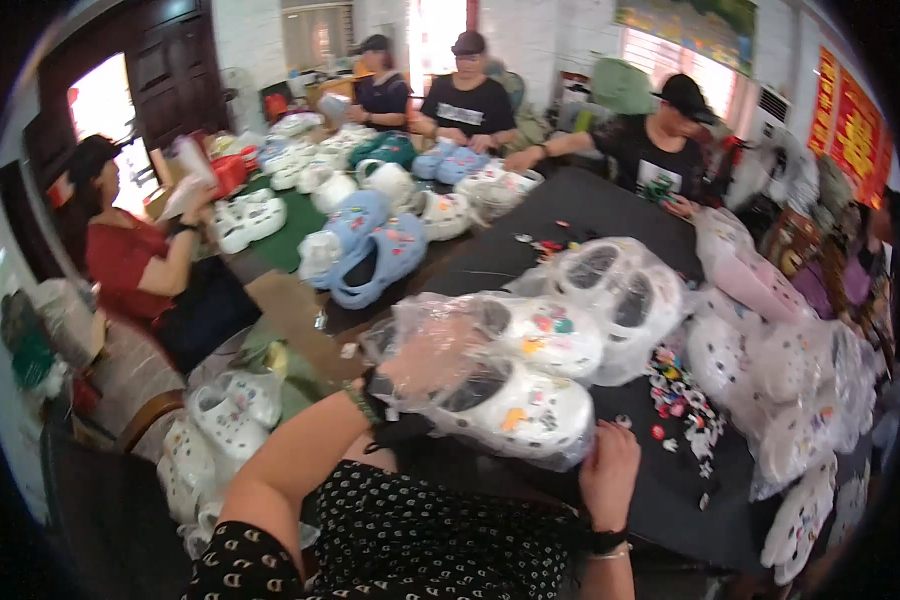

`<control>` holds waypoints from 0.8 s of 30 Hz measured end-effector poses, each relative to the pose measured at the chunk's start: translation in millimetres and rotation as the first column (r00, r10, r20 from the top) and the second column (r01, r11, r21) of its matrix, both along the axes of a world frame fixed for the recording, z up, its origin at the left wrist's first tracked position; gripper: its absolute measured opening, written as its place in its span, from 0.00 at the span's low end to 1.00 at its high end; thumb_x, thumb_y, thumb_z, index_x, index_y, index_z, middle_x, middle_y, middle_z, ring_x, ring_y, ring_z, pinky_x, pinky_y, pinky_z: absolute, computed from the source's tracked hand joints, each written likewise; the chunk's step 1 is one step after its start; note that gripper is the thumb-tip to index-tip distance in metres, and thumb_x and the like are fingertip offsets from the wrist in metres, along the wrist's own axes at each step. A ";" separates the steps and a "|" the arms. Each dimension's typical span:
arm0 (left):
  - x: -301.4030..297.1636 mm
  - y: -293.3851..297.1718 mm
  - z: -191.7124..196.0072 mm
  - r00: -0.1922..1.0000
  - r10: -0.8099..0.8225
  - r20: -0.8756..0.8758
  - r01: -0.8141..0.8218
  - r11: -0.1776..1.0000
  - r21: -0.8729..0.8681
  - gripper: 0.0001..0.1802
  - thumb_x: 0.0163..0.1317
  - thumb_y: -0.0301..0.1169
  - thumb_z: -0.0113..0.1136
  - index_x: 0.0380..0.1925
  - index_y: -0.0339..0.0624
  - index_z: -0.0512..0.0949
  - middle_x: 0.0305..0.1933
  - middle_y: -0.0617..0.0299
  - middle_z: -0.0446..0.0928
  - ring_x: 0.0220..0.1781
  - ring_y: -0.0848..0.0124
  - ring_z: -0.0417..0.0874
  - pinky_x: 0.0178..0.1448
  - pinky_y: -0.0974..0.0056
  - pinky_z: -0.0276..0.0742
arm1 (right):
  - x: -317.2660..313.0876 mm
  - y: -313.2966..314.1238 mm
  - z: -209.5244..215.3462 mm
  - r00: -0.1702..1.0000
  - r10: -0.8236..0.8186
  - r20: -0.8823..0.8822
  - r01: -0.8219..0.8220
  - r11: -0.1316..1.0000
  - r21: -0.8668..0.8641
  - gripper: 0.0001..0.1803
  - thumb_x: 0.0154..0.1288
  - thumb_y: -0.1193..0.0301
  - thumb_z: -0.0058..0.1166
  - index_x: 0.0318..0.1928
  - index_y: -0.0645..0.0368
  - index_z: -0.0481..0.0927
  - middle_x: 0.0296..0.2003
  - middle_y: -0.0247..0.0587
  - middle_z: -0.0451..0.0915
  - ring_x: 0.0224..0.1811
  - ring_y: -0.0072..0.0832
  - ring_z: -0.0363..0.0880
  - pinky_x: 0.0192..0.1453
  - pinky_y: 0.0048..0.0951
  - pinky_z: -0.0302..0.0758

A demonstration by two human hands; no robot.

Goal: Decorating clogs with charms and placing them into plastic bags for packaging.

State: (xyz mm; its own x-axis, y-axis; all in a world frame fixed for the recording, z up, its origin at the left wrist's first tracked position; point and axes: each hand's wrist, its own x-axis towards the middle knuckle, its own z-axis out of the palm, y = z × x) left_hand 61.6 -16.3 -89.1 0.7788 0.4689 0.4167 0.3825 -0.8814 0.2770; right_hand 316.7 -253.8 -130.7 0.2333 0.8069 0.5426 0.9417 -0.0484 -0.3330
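A pair of white clogs with colourful charms on the toes lies in front of me in a clear plastic bag. My left hand is under the bag's loose film at the heel end of the clogs. Blur and plastic hide how its fingers lie. At the toe end, my right hand has its fingers curled against the bag's edge. Just beyond is another bagged pair of white clogs. Loose shoe charms are scattered on the dark tabletop to the right of my right hand.
Bagged clogs pile up at the right edge of the black table. Blue clogs and more white ones stand across from me. More white clogs sit low at my left. Several people work around the table.
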 end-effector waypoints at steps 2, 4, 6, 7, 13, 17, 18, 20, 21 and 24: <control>17.2 -23.6 28.8 0.992 0.119 -0.048 -0.127 0.967 -0.219 0.21 0.57 0.37 0.69 0.50 0.41 0.81 0.54 0.51 0.77 0.60 0.53 0.74 0.68 0.49 0.68 | 7.7 -6.8 -5.2 0.994 -0.039 -0.101 0.040 0.999 0.016 0.12 0.63 0.76 0.54 0.47 0.64 0.77 0.47 0.53 0.79 0.53 0.50 0.76 0.59 0.47 0.70; 4.4 2.8 -37.3 0.991 0.068 0.118 -0.083 0.989 0.125 0.17 0.60 0.35 0.65 0.48 0.40 0.80 0.51 0.49 0.77 0.57 0.50 0.75 0.66 0.46 0.68 | 8.2 -7.9 -6.4 0.990 -0.025 -0.142 0.032 0.999 0.044 0.12 0.68 0.75 0.51 0.51 0.65 0.77 0.46 0.55 0.78 0.50 0.53 0.76 0.57 0.46 0.71; 12.1 -30.8 -2.1 0.992 0.129 0.017 -0.129 0.991 0.046 0.22 0.60 0.37 0.65 0.53 0.42 0.79 0.57 0.47 0.75 0.61 0.49 0.74 0.68 0.44 0.65 | 12.3 -14.3 -9.0 0.953 0.020 -0.304 0.002 0.997 0.071 0.14 0.69 0.74 0.51 0.53 0.66 0.76 0.46 0.52 0.79 0.51 0.46 0.77 0.60 0.42 0.71; 3.7 -39.7 9.2 0.997 0.082 -0.006 -0.081 0.992 0.092 0.23 0.61 0.38 0.64 0.55 0.42 0.79 0.59 0.46 0.74 0.63 0.49 0.73 0.69 0.43 0.64 | 14.1 -14.3 -11.2 0.918 0.079 -0.389 -0.039 0.993 0.110 0.16 0.69 0.75 0.51 0.56 0.66 0.75 0.46 0.51 0.80 0.53 0.40 0.78 0.62 0.39 0.71; -32.0 -76.0 11.5 0.990 0.116 0.074 -0.122 0.989 0.084 0.20 0.64 0.38 0.61 0.54 0.43 0.79 0.58 0.47 0.74 0.63 0.51 0.74 0.69 0.44 0.66 | -5.4 -17.3 10.7 0.806 0.221 -0.549 -0.261 0.965 0.007 0.22 0.59 0.77 0.61 0.54 0.67 0.74 0.45 0.43 0.78 0.49 0.31 0.77 0.58 0.32 0.72; -41.7 -80.5 0.4 0.988 0.027 0.149 -0.047 0.990 0.136 0.16 0.56 0.31 0.61 0.45 0.39 0.77 0.46 0.51 0.76 0.52 0.54 0.81 0.61 0.47 0.74 | 16.0 -26.1 -21.0 0.666 0.259 -0.700 -0.293 0.953 0.074 0.10 0.60 0.78 0.62 0.40 0.63 0.75 0.35 0.32 0.75 0.38 0.20 0.73 0.46 0.22 0.69; -39.7 -85.6 1.1 0.974 0.194 -0.121 -0.176 0.974 0.140 0.14 0.55 0.28 0.61 0.42 0.38 0.78 0.47 0.50 0.76 0.52 0.53 0.80 0.62 0.45 0.73 | 19.7 -27.2 -19.9 0.642 0.340 -0.687 -0.292 0.937 0.191 0.07 0.62 0.79 0.60 0.38 0.62 0.74 0.34 0.29 0.74 0.36 0.17 0.71 0.44 0.19 0.67; -60.1 -94.1 5.6 0.997 0.059 0.046 -0.069 0.965 0.252 0.13 0.55 0.28 0.61 0.41 0.38 0.78 0.47 0.49 0.76 0.53 0.53 0.79 0.62 0.44 0.72 | 19.7 -28.8 1.5 0.640 0.378 -0.669 -0.296 0.925 0.238 0.09 0.59 0.80 0.62 0.37 0.60 0.76 0.52 0.42 0.72 0.45 0.27 0.74 0.50 0.28 0.70; -71.1 -99.5 8.8 0.975 -0.110 0.194 0.029 0.926 0.376 0.12 0.55 0.28 0.60 0.41 0.38 0.79 0.48 0.49 0.76 0.53 0.53 0.79 0.63 0.43 0.72 | 14.0 -31.4 25.5 0.729 0.396 -0.559 -0.335 0.918 0.213 0.10 0.60 0.78 0.63 0.40 0.60 0.77 0.68 0.49 0.68 0.50 0.31 0.75 0.54 0.33 0.72; -83.8 -115.5 26.9 0.984 -0.140 0.111 0.092 0.929 0.358 0.11 0.57 0.29 0.60 0.40 0.40 0.79 0.50 0.51 0.76 0.56 0.54 0.76 0.66 0.43 0.68 | -3.0 -34.1 59.3 0.867 0.418 -0.270 -0.394 0.908 0.140 0.08 0.59 0.83 0.60 0.37 0.59 0.78 0.71 0.50 0.64 0.61 0.38 0.74 0.59 0.33 0.71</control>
